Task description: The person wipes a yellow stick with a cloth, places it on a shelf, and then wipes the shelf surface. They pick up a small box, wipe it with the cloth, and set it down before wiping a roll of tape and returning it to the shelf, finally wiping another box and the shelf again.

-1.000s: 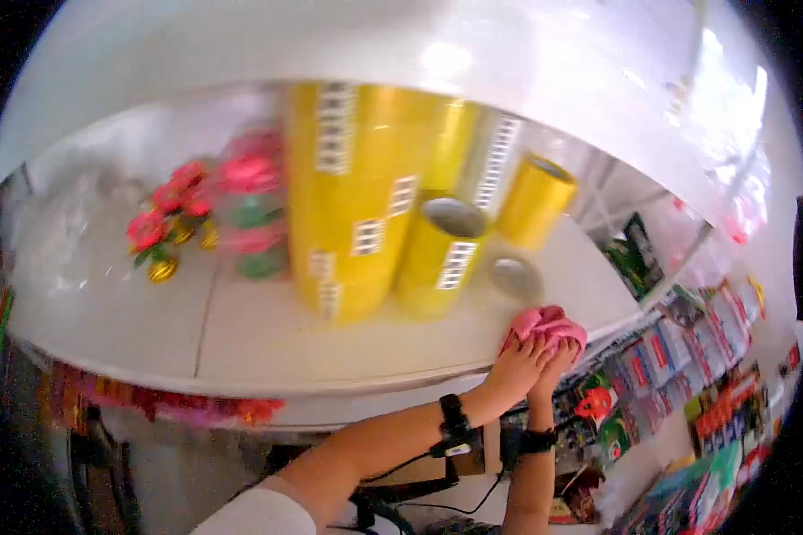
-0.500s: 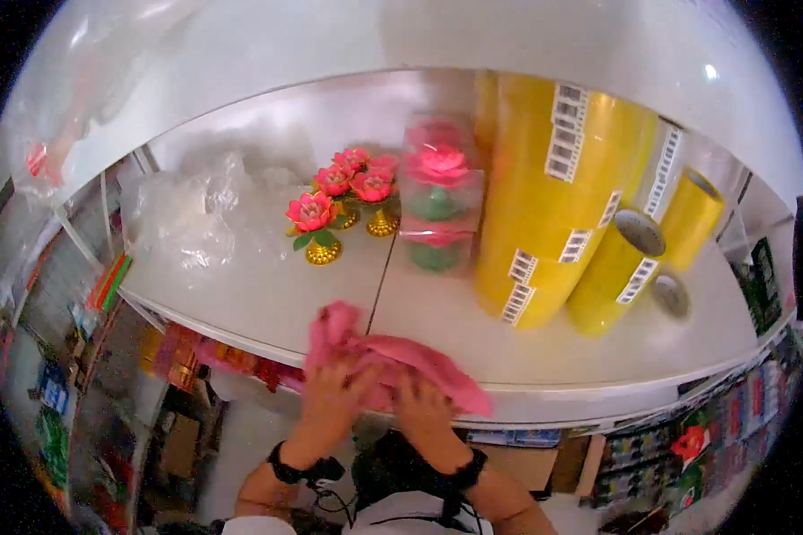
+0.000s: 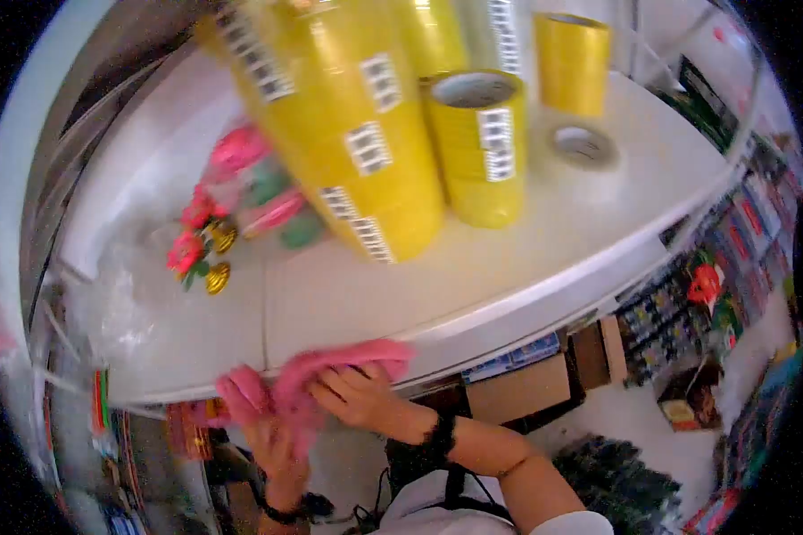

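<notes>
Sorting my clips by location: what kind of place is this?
Probably a small shop: barcoded yellow tape rolls stacked on a white shelf, packaged goods displayed below, and lotus ornaments.

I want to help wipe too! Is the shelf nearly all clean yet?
Can't tell how clean it is. Both hands, left hand and right hand, press the pink cloth on the white shelf front edge. The surface around the yellow tape rolls and lotus ornaments lies beyond the cloth.
</notes>
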Tool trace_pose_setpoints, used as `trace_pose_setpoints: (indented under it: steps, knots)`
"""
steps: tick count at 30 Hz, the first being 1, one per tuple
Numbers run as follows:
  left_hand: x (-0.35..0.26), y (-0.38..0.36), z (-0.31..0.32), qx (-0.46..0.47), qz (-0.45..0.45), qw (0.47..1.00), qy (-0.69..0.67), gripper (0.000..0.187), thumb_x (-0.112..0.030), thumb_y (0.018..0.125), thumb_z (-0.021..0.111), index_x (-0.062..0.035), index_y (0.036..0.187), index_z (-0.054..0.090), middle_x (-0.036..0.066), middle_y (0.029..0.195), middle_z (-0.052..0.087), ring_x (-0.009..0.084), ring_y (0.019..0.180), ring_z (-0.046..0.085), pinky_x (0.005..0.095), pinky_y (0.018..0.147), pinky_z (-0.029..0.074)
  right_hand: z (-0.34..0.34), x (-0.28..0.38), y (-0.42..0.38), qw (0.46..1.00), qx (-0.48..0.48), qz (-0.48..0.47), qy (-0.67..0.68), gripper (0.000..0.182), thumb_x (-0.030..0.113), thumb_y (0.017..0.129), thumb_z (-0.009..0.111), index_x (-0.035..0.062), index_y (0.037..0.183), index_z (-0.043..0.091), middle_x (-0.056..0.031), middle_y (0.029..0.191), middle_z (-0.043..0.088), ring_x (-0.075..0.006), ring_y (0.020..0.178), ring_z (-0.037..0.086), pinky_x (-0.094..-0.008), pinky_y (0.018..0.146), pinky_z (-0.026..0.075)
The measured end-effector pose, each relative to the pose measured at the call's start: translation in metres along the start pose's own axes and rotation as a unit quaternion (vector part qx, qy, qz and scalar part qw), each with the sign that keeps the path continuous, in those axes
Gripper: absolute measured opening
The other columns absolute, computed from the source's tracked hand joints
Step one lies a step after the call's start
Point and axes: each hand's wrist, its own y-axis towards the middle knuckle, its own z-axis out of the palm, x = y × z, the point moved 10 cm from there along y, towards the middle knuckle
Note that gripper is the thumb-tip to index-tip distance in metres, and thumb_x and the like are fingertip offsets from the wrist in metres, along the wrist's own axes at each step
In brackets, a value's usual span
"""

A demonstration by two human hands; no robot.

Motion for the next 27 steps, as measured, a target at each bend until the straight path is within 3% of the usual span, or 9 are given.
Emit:
trace_pose_setpoints:
  steps: [2,4,8,12,14,17,21,25,27]
  knots:
    - [0.004,-0.061,0.043,0.157,-0.055,0.980,-0.107,0.031,-0.019,0.074,0.055,-0.0018,0.099,0.055,0.016,0.095,0.057,0.0297,0.089,0.053,0.0414,0.081,0.039,-0.047,-0.023,-0.032,0.997,-0.067,0.030,0.009,0.027,0.020,0.053,0.059,0.0139,0.079,0.056,-0.0014,0.088,0.053,-0.0160,0.081,0.049,-0.0328,0.066,0.036]
    - [-0.039,-0.038,0.071,0.159,-0.029,0.959,-0.233,0.024,-0.009,0.065,0.057,-0.0021,0.088,0.059,0.010,0.077,0.056,0.0261,0.070,0.051,0.0323,0.067,0.041,-0.056,-0.057,-0.060,0.986,0.078,0.138,0.052,0.026,0.016,0.049,0.061,0.0116,0.075,0.056,-0.0026,0.083,0.053,-0.0195,0.079,0.050,-0.0348,0.066,0.037]
    - [-0.040,-0.097,0.215,0.410,-0.185,0.794,-0.409,0.028,-0.002,0.068,0.054,0.0009,0.095,0.054,0.016,0.084,0.056,0.0278,0.080,0.055,0.0320,0.071,0.043,-0.034,-0.124,-0.195,0.914,0.199,0.345,0.073,0.024,0.007,0.051,0.057,0.0083,0.075,0.058,-0.0070,0.081,0.053,-0.0248,0.078,0.050,-0.0326,0.066,0.039]
    - [-0.057,-0.094,0.271,0.429,-0.080,0.804,-0.403,0.028,-0.002,0.067,0.054,0.0013,0.095,0.054,0.017,0.086,0.056,0.0298,0.080,0.053,0.0332,0.074,0.041,-0.060,-0.155,-0.214,0.861,0.216,0.459,-0.027,0.022,0.008,0.053,0.056,0.0087,0.075,0.058,-0.0060,0.077,0.053,-0.0239,0.076,0.050,-0.0323,0.066,0.040]
    - [-0.065,-0.068,0.278,0.365,-0.004,0.860,-0.356,0.029,-0.004,0.067,0.055,0.0005,0.096,0.054,0.016,0.087,0.055,0.0318,0.083,0.051,0.0372,0.081,0.037,-0.041,-0.163,-0.212,0.895,0.287,0.331,-0.085,0.022,0.017,0.060,0.054,0.0095,0.080,0.059,-0.0088,0.082,0.055,-0.0251,0.082,0.051,-0.0359,0.072,0.039]
    - [-0.098,-0.030,0.259,0.269,0.123,0.931,-0.215,0.038,-0.007,0.065,0.057,-0.0029,0.102,0.051,0.017,0.095,0.052,0.0334,0.086,0.048,0.0418,0.084,0.034,-0.064,-0.179,-0.184,0.929,0.195,0.293,-0.117,0.021,0.018,0.064,0.051,0.0097,0.081,0.059,-0.0077,0.081,0.054,-0.0242,0.084,0.050,-0.0361,0.073,0.038]
    - [-0.116,-0.039,0.292,0.340,0.127,0.916,-0.169,0.046,-0.009,0.066,0.058,-0.0056,0.109,0.046,0.018,0.104,0.047,0.0340,0.092,0.046,0.0445,0.084,0.033,-0.074,-0.205,-0.194,0.924,0.140,0.296,-0.198,0.027,0.011,0.059,0.053,0.0102,0.086,0.057,-0.0064,0.090,0.052,-0.0232,0.095,0.044,-0.0363,0.082,0.033]
    - [-0.123,-0.058,0.312,0.370,0.165,0.893,-0.196,0.048,-0.011,0.069,0.057,-0.0065,0.114,0.042,0.019,0.109,0.045,0.0351,0.098,0.044,0.0422,0.083,0.035,-0.088,-0.209,-0.239,0.880,0.083,0.384,-0.266,0.037,0.009,0.061,0.055,0.0101,0.098,0.052,-0.0084,0.099,0.050,-0.0249,0.100,0.042,-0.0395,0.084,0.031]
    - [-0.107,-0.067,0.324,0.379,0.130,0.886,-0.234,0.048,-0.012,0.070,0.057,-0.0065,0.115,0.042,0.019,0.108,0.046,0.0352,0.099,0.044,0.0409,0.084,0.036,-0.092,-0.223,-0.303,0.777,0.060,0.604,-0.168,0.029,0.014,0.068,0.052,0.0069,0.096,0.054,-0.0103,0.100,0.053,-0.0290,0.094,0.048,-0.0407,0.082,0.035]
